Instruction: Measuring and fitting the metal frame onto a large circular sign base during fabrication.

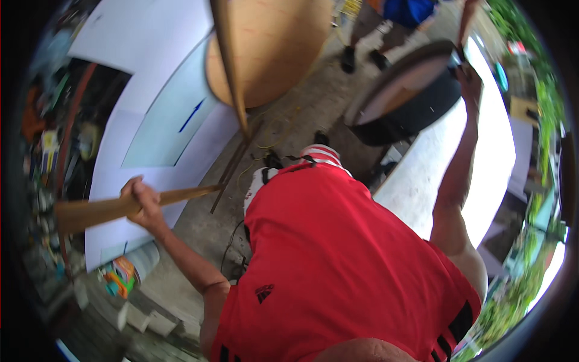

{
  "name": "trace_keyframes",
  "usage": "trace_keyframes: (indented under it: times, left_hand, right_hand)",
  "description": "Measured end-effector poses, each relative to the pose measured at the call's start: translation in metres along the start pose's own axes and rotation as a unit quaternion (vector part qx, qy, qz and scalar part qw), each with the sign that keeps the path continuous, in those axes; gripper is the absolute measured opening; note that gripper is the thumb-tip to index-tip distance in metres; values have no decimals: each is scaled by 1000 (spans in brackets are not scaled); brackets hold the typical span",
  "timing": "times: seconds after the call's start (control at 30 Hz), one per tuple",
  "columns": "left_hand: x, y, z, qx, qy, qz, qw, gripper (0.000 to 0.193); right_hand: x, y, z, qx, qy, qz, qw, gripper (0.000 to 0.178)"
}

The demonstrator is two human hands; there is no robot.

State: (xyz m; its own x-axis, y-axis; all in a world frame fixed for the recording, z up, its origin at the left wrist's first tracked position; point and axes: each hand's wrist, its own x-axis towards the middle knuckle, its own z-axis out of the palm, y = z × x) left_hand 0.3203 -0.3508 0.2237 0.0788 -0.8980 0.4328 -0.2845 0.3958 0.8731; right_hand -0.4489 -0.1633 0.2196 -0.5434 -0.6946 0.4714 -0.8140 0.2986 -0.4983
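My left hand (pixel 143 204) is closed around a light-brown wooden bar (pixel 187 193), which is wider at its left end. A second wooden bar (pixel 231 66) slants down in front of a large round wooden board (pixel 277 48); whether the bars and board are joined, I cannot tell. At the right, my arm is raised, and my right hand (pixel 470 86) is closed at the edge of a dark, round, tub-like thing (pixel 416 114). It is tilted, with a paler inside. A reddish-brown length (pixel 467 24) meets its rim by my fingers; its kind is unclear.
White panels (pixel 142 130) lie at the left, one with a blue arrow. Another person's legs and black shoes (pixel 348 60) stand at the far side. A white surface (pixel 416 187) spreads at the right. A bucket (pixel 143 260) and thin cables (pixel 229 247) are on the concrete floor.
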Motion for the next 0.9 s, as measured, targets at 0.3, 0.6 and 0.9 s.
trace_keyframes:
  times: [0.3, 0.6, 0.9]
  left_hand:
    - [1, -4, -15, 53, 21, 10, 998, 24]
    - [4, -16, -32, -10, 67, -57, 996, 17]
    - [0, -26, -51, 5, 71, -49, 996, 18]
  right_hand:
    - [-13, -6, -28, -112, -21, 144, 983, 32]
    - [-6, 44, -20, -84, -61, 110, 989, 29]
    - [25, -16, 10, -34, -28, 14, 999, 33]
